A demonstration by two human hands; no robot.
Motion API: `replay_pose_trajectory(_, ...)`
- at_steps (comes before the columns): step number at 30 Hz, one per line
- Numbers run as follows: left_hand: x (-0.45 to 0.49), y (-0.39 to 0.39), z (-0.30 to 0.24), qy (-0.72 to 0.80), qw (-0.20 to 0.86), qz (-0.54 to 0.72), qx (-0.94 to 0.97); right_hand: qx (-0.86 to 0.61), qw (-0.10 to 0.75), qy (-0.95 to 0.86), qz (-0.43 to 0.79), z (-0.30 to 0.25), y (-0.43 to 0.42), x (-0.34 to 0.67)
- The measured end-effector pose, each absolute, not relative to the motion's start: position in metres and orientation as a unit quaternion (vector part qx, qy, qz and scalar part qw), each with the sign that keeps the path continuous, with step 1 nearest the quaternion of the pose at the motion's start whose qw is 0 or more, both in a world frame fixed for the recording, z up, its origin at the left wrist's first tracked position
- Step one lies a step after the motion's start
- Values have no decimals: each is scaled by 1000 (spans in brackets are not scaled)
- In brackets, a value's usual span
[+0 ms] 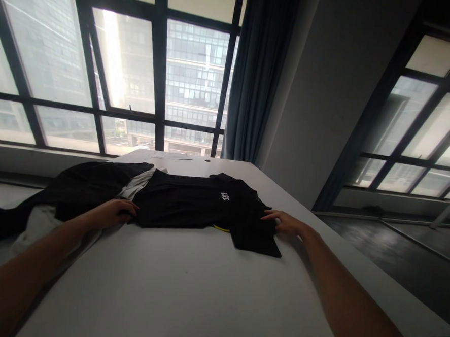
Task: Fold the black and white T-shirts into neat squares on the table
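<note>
A black T-shirt [196, 202] with a small white print lies spread flat on the white table [164, 287]. My left hand [111, 213] rests at the shirt's left edge, its fingers curled onto the cloth. On the shirt's right sleeve lies my right hand [284, 223], fingers stretched out and flat on the fabric. A thin yellow strip shows at the shirt's lower hem.
A heap of black and white clothes [67, 189] lies at the table's left. The table's right edge [356, 268] drops to a dark floor. Large windows [119, 80] and a blue curtain [257, 74] stand behind the table.
</note>
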State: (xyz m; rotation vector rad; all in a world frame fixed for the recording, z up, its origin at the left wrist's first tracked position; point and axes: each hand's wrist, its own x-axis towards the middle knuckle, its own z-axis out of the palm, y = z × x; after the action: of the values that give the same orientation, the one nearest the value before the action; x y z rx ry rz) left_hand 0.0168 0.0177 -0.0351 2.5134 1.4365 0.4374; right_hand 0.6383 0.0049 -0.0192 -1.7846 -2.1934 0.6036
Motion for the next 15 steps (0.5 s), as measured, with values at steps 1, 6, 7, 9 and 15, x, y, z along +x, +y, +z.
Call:
replay_pose_trajectory(1, 17, 17, -35, 483, 118, 164, 852, -597, 131, -758, 230, -18, 5, 636)
replay_pose_trajectory(6, 15, 13, -31, 475, 181, 213, 834, -518, 191, -768, 325, -10, 0, 629)
replay_pose_trajectory(7, 15, 12, -29, 473, 192, 216, 833, -523, 197, -760, 333, -9, -1, 630)
replay_pose_trajectory(9, 15, 9, -25, 464, 213, 212, 834, -546, 195, -742, 337, -7, -4, 635)
replay_pose_trajectory(15, 24, -7, -8, 480, 285, 138, 818, -569, 120, -727, 365, 4, -17, 654)
